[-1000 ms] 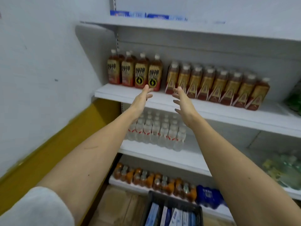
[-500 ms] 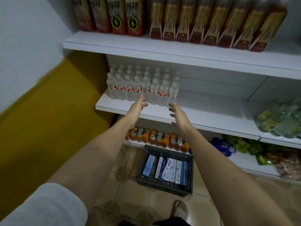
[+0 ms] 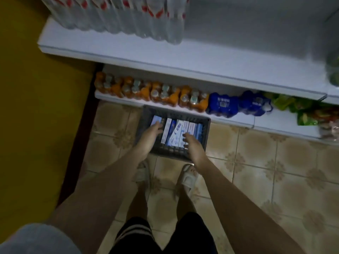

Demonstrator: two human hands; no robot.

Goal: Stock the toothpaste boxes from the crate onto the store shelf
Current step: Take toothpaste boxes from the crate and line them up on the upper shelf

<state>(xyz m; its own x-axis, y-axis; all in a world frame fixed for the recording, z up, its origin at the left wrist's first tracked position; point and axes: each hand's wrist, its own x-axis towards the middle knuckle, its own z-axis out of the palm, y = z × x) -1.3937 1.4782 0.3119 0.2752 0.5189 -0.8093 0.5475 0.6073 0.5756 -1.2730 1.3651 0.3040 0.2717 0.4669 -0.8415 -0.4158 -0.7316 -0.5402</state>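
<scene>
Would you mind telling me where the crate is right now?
In the head view, the dark crate sits on the tiled floor at centre, against the bottom shelf below the orange bottles.

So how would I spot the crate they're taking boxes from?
Look at the tiled floor just in front of the lowest shelf, below the orange bottles. The dark slotted crate sits there, the only container on the floor, with blue-and-white toothpaste boxes inside.
</scene>
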